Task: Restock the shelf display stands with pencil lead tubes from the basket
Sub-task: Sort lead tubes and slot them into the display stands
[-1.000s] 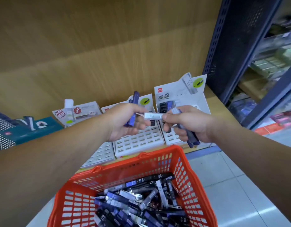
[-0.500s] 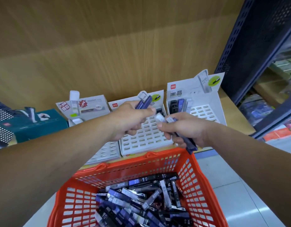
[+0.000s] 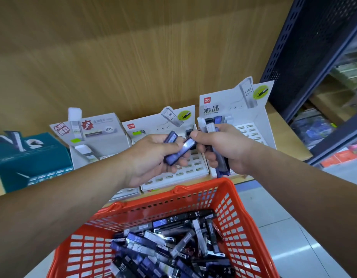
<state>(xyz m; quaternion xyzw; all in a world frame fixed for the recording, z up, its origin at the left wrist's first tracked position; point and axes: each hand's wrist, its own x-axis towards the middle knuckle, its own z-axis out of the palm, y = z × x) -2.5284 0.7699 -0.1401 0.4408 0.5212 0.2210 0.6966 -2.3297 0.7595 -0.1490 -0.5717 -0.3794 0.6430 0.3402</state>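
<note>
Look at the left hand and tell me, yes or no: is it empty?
No, the left hand grips a blue pencil lead tube above the middle display stand.

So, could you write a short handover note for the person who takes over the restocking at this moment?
Left hand grips blue tubes.
Right hand grips a bundle of tubes; its thumb touches one of the blue tubes.
Basket holds many loose tubes.
Done: a few placed tubes stand in the back row of the right stand.
Left: most visible slots of the right stand and the middle stand are empty; fill them from the hands, then the basket.
</note>
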